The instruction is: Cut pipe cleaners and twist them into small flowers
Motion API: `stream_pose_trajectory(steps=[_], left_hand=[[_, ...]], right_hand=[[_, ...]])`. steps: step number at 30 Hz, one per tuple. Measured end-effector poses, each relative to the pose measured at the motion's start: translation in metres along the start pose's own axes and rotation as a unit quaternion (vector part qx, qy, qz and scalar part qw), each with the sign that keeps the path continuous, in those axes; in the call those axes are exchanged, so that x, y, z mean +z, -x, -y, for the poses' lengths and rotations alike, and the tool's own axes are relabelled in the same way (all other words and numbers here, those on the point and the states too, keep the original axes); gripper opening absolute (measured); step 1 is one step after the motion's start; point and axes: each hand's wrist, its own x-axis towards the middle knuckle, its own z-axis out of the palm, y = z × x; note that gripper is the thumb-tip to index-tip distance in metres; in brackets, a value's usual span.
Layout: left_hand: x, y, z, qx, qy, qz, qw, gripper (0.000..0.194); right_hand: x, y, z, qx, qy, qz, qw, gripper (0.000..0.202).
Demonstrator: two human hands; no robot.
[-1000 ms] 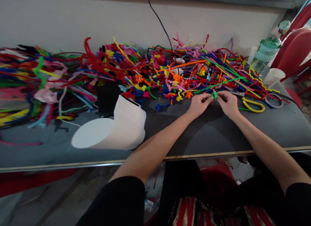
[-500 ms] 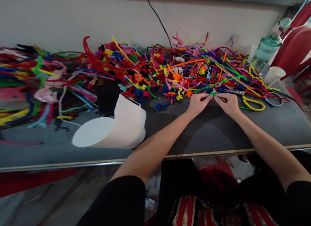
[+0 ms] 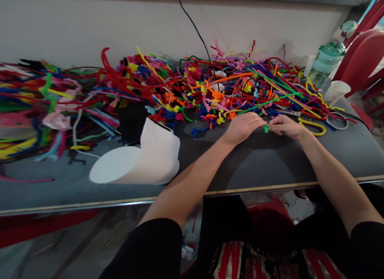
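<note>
Between my two hands is a small green pipe cleaner (image 3: 266, 128), bent into a compact curl. My left hand (image 3: 244, 128) pinches it from the left with the fingers closed, its back turned up. From the other side my right hand (image 3: 285, 126) grips it between thumb and fingertips, the other fingers curled in. The hands are close together just above the dark table (image 3: 255, 167). Right behind them lies a large heap of coloured pipe cleaners (image 3: 222, 93), some straight and some twisted into little flowers.
A roll of white paper (image 3: 156, 163) lies to the left, beside a black object (image 3: 130, 123). More pipe cleaners (image 3: 60, 99) cover the far left. At the right are scissors (image 3: 289, 112), a bent yellow pipe cleaner (image 3: 315, 129), a paper cup (image 3: 337, 91) and a greenish clear container (image 3: 328, 57).
Both hands have come slightly nearer to me with the green pipe cleaner. My left hand has rolled over so its back shows more, and the right fingers are more curled.
</note>
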Motion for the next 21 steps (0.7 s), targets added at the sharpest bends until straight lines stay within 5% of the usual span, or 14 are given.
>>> stream_pose_trajectory(steps=[9, 15, 18, 21], left_hand=[[-0.004, -0.008, -0.011, 0.072, -0.03, 0.094, 0.993, 0.02], [-0.003, -0.008, -0.016, -0.006, -0.036, 0.138, 0.99, 0.023], [0.004, -0.005, -0.015, -0.121, 0.038, 0.145, 0.981, 0.016], [0.011, -0.005, -0.013, -0.274, 0.148, 0.103, 0.945, 0.012]], right_hand=[[-0.002, 0.001, -0.004, 0.015, 0.022, 0.06, 0.998, 0.027], [0.007, -0.001, 0.0, 0.016, 0.137, -0.033, 0.99, 0.017], [0.019, -0.002, 0.002, -0.013, 0.294, -0.138, 0.946, 0.009], [0.035, -0.002, 0.001, -0.062, 0.454, -0.262, 0.849, 0.006]])
